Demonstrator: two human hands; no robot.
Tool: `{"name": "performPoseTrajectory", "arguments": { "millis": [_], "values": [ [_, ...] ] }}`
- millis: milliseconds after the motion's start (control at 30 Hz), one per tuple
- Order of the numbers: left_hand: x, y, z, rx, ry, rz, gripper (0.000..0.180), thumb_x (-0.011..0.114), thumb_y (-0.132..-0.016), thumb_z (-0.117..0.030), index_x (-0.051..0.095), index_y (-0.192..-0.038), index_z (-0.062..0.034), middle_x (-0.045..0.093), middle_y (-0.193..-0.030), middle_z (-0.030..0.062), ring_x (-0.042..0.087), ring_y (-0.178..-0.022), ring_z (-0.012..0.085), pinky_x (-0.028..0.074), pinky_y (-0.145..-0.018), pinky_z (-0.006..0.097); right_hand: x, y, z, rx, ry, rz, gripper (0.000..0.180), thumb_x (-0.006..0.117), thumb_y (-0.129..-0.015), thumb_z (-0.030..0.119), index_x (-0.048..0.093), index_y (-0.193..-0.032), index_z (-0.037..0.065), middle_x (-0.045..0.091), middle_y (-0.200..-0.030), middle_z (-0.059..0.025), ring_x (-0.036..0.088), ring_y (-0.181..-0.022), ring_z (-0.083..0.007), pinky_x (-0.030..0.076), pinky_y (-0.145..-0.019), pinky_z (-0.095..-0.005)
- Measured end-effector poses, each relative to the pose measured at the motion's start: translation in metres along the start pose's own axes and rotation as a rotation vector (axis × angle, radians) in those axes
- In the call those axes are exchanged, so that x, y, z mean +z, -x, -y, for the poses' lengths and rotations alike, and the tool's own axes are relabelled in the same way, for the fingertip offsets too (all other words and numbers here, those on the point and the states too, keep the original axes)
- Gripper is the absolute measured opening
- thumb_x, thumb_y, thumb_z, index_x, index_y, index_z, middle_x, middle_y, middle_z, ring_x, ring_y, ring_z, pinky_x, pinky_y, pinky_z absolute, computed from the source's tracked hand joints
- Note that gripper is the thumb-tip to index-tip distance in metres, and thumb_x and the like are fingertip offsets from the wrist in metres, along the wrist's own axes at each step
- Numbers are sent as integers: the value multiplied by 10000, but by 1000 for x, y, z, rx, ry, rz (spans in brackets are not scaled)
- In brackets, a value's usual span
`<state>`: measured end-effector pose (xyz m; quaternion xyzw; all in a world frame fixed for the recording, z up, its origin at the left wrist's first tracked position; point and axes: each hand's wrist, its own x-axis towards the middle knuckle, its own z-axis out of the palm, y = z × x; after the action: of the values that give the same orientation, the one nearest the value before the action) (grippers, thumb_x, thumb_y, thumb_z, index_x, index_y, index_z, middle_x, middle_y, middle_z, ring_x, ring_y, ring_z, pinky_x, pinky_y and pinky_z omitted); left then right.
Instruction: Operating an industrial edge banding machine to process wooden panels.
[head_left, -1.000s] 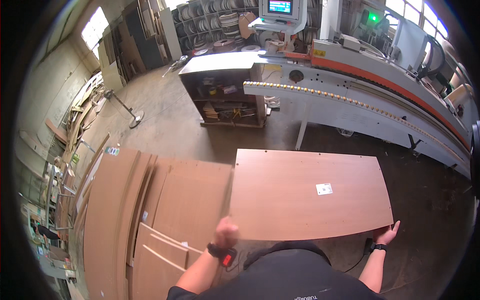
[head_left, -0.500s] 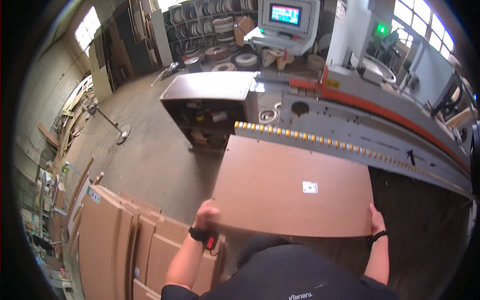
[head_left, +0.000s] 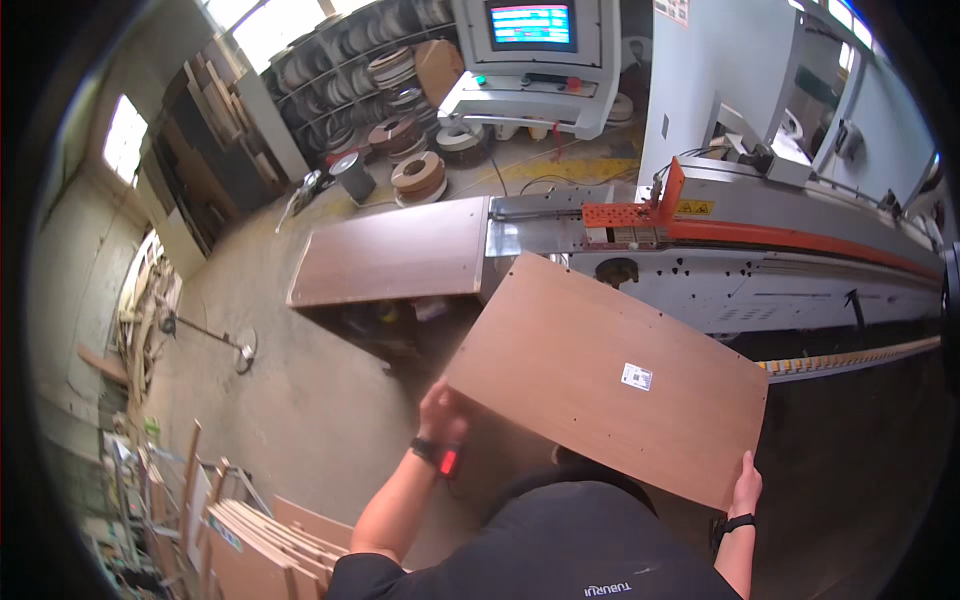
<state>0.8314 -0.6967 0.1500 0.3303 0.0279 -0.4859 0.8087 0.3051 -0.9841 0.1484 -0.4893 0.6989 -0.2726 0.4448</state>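
Observation:
A brown wood-look panel [head_left: 570, 345] with a small white label [head_left: 637, 376] and small holes along its edges is held up in front of me, turned at an angle. My left hand [head_left: 440, 412] grips its near left corner, with some fingers hidden or blurred. Around that wrist sits a dark band with a red-lit device [head_left: 450, 460]. My right hand [head_left: 747, 485] is closed on the panel's near right corner, its thumb along the edge. The far edge overlaps the side of a grey machine [head_left: 720, 290] with an orange rail.
A low cabinet with a flat brown top [head_left: 390, 255] stands beyond the panel's left end. A roller rail [head_left: 850, 360] runs off to the right. Several brown boards [head_left: 265, 550] lean at the lower left. Behind are rolls of edge banding [head_left: 418, 178] and a control console [head_left: 535, 80].
The panel has swung clockwise, its far left corner moving right and away and its near right corner coming closer. Both hands have moved with it. My view has shifted toward the machine.

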Motion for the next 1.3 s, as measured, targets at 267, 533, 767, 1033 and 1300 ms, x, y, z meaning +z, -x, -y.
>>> {"name": "performPoseTrajectory", "arguments": {
  "millis": [267,533,767,1033,1300],
  "values": [
    [9,-161,-73,-304,-235,7,394,506,-994,-312,586,-1257,-29,687,-1193,113,638,-1135,251,492,-999,433,87,38,22,199,-176,-137,562,497,-1031,430,674,-1135,-93,706,-1133,-127,650,-1032,-213,484,-907,-337],
    [63,-275,-137,-694,-1089,234,227,554,-1007,-192,572,-1142,-10,725,-980,144,730,-826,242,599,-734,342,186,132,-5,323,-445,-331,561,501,-1046,414,591,-1288,-84,651,-1266,-112,611,-1149,-207,468,-989,-328],
    [78,-383,-244,22,-1433,471,350,647,-939,-142,598,-1248,16,723,-970,98,687,-785,152,537,-702,279,322,253,-22,364,-353,-434,607,458,-1063,433,500,-1398,-72,580,-1387,-131,557,-1240,-236,425,-1048,-345],
    [138,-509,-359,1420,-1953,190,762,744,-853,-388,433,-1469,-63,373,-1562,141,284,-1468,332,230,-1199,471,387,344,-27,502,-839,-280,587,417,-1051,513,474,-1406,49,580,-1349,-94,577,-1206,-230,484,-981,-389],
    [170,-600,-363,1557,-2286,34,605,593,-926,-519,511,-1448,-225,355,-1595,10,307,-1464,271,116,-1207,583,411,389,24,664,-528,-362,543,475,-1001,562,526,-1364,161,655,-1141,-19,641,-957,-158,504,-709,-328]
  ]
}}
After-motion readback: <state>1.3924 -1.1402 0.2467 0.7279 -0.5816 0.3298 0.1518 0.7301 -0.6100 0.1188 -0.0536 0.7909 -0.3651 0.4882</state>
